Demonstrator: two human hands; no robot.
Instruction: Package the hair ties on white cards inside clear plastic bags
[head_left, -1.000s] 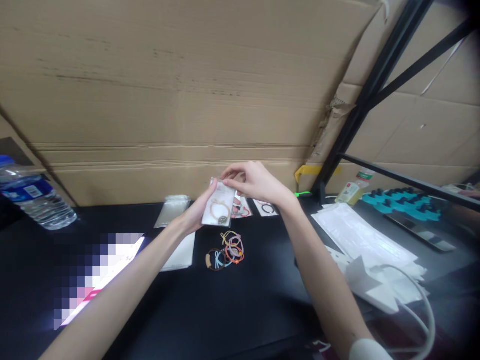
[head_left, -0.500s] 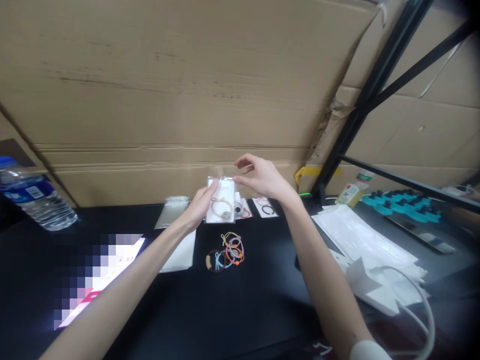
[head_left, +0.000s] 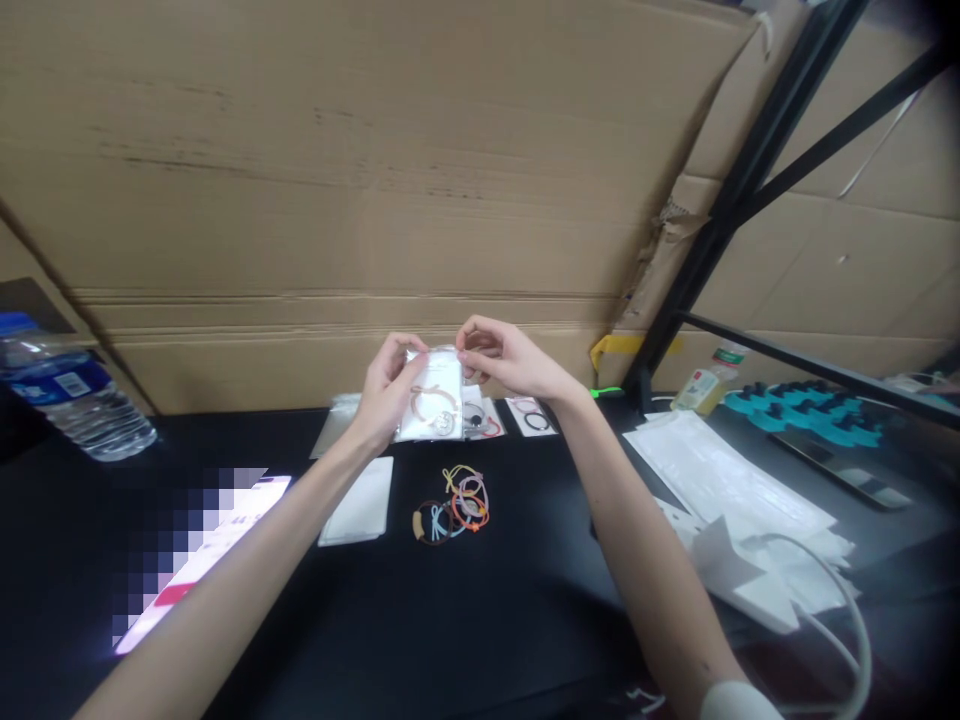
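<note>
A clear plastic bag [head_left: 448,375] with a white card inside is held up in front of me. A tan cord bracelet with a round charm [head_left: 442,422] shows against the card. My left hand [head_left: 391,385] pinches the bag's upper left edge between thumb and fingers. At its upper right corner, my right hand [head_left: 499,352] is closed with thumb and fingertips on the bag's top edge. Behind and right of it lie packed bracelets on cards [head_left: 491,420] and another card with a dark bracelet [head_left: 531,416]. Several loose hair-tie-like bracelets [head_left: 469,503] lie nearer on the black table.
White cards [head_left: 360,505] are stacked left of the loose bracelets, with clear bags [head_left: 335,420] behind. A lit phone [head_left: 217,560] and a water bottle [head_left: 75,390] stand left. White sheets [head_left: 727,470], a cable [head_left: 847,600] and a black frame [head_left: 720,225] are right.
My right hand has closed in on the bag's top edge. My left hand and the bag have shifted slightly left, and the left fingers now curl over its top.
</note>
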